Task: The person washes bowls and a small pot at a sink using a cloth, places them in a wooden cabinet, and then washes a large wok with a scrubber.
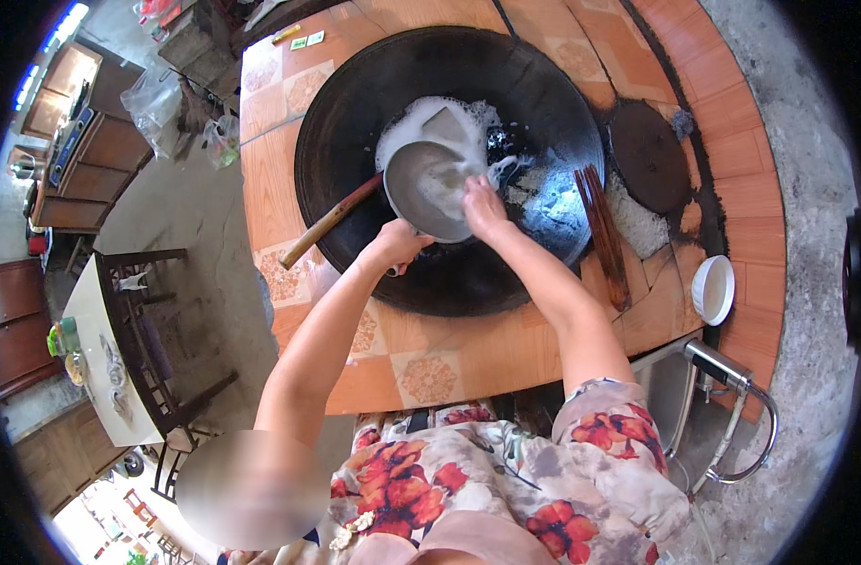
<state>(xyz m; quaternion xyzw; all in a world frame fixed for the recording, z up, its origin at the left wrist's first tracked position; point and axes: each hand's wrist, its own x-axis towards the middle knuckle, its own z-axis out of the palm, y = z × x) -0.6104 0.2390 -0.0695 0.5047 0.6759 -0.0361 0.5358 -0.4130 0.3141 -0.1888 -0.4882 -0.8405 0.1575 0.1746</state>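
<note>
A large black wok (341,122) is set into a tiled stove top, with white suds (402,137) and water in it. Over the suds is a round grey metal bowl (413,179), tilted, with foamy water inside. My left hand (397,247) is closed on the bowl's near left edge; a small pale end shows below the fingers. My right hand (484,205) is at the bowl's right side with bent fingers against its inner wall; what they hold, if anything, is hidden. A wooden-handled spatula (331,221) rests across the wok's left rim, its blade apparently in the suds.
A dark bundle of wooden sticks (602,240) leans over the wok's right rim. Beyond it are a round dark lid (649,155) and a white bowl (713,290). A metal tube frame (732,377) stands at the right. A pale-topped table (105,353) is at the left.
</note>
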